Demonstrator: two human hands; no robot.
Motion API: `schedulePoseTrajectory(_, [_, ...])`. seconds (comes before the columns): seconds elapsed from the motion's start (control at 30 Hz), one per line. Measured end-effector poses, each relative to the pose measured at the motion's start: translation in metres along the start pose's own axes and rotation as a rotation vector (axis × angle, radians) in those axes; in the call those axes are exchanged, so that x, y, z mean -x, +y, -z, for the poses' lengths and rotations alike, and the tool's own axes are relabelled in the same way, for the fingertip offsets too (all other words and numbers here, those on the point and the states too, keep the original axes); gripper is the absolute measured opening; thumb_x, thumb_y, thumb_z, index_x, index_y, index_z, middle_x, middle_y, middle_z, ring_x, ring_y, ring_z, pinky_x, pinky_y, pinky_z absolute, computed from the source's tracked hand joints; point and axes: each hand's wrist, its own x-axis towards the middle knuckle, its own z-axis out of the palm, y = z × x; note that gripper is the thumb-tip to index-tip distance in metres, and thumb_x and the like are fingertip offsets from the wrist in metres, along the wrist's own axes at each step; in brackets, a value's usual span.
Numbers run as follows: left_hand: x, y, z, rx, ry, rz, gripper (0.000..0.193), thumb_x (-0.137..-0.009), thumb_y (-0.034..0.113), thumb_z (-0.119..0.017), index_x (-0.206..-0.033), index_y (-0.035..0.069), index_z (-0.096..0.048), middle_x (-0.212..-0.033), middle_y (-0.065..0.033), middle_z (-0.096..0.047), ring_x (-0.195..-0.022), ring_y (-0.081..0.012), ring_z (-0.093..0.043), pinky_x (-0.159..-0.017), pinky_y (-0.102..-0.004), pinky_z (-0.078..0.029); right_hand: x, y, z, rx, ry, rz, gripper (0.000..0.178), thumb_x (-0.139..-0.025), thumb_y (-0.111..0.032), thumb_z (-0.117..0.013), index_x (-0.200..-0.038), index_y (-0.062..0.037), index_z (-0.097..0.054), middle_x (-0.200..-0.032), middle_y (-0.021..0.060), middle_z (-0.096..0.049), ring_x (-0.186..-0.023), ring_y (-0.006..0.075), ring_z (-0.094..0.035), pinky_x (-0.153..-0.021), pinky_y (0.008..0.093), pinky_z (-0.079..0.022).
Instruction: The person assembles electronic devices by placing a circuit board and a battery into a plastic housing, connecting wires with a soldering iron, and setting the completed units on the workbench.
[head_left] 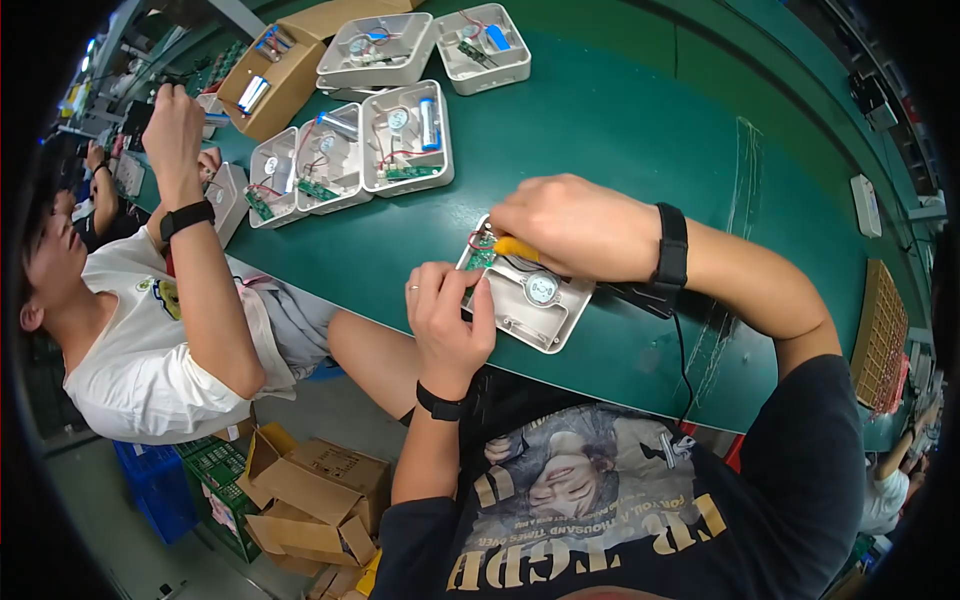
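One left hand (450, 318) bent at white case (515, 310), hold unclear | right hand (570, 225) clasping mostly hidden yellow tool (515, 248)

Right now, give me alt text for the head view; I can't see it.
A person's right hand holds a yellow-handled tool over an open white plastic case with a green circuit board, while the left hand touches the case's edge. More open white cases stand farther back on the green table; a co-worker in a white shirt sits to the left.
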Motion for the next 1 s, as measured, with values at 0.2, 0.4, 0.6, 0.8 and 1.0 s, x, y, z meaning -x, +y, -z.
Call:
schedulePoseTrajectory(0.2, [0.000, 0.001, 0.002, -0.008, 0.021, -0.014, 0.007, -0.087, 0.008, -0.074, -0.091, 0.004, -0.070, -0.093, -0.0112, -0.059, -0.088, -0.0318, -0.059, -0.080, -0.0425, -0.045, 0.007, -0.011, 0.001, 0.102, -0.044, -0.018, 0.019, -0.086, -0.006, -0.074, -0.102, 0.0019, -0.067, -0.096, 0.0154, -0.068, -0.094, 0.0346, -0.065, -0.085, 0.0431, -0.056])
schedulePoseTrajectory(0.4, [-0.002, 0.001, 0.003, 0.019, 0.039, -0.009, 0.006, -0.087, 0.003, -0.072, -0.090, 0.001, -0.068, -0.093, -0.0135, -0.059, -0.087, -0.0342, -0.059, -0.081, -0.0439, -0.046, 0.004, -0.006, -0.011, 0.104, 0.107, -0.002, 0.018, -0.086, -0.004, -0.075, -0.103, 0.0007, -0.072, -0.107, 0.0137, -0.064, -0.102, 0.0326, -0.061, -0.090, 0.0413, -0.053])
schedulePoseTrajectory(0.6, [0.000, 0.004, 0.002, 0.025, 0.047, -0.011, 0.007, -0.085, 0.006, -0.074, -0.089, 0.002, -0.069, -0.091, -0.0127, -0.059, -0.086, -0.0331, -0.059, -0.080, -0.0432, -0.046, 0.015, -0.001, 0.005, -0.103, -0.054, -0.137, 0.020, -0.089, -0.004, -0.076, -0.109, -0.0038, -0.076, -0.111, 0.0116, -0.063, -0.106, 0.0320, -0.060, -0.094, 0.0421, -0.051])
schedulePoseTrajectory(0.8, [0.002, 0.000, 0.003, 0.004, 0.032, -0.018, 0.008, -0.085, 0.009, -0.076, -0.090, 0.006, -0.071, -0.093, -0.0091, -0.060, -0.087, -0.0309, -0.059, -0.079, -0.0429, -0.046, 0.007, -0.001, -0.002, -0.089, -0.105, -0.192, 0.020, -0.090, -0.005, -0.076, -0.110, -0.0056, -0.076, -0.112, 0.0113, -0.063, -0.108, 0.0321, -0.060, -0.096, 0.0420, -0.050])
schedulePoseTrajectory(1.0, [-0.001, 0.002, 0.003, 0.024, 0.030, -0.009, 0.008, -0.085, 0.009, -0.076, -0.091, 0.005, -0.071, -0.092, -0.0089, -0.060, -0.087, -0.0306, -0.060, -0.079, -0.0430, -0.046, 0.011, 0.002, -0.007, -0.182, -0.113, -0.287, 0.028, -0.093, -0.008, -0.076, -0.121, -0.0073, -0.072, -0.113, 0.0128, -0.063, -0.108, 0.0339, -0.062, -0.092, 0.0410, -0.053])
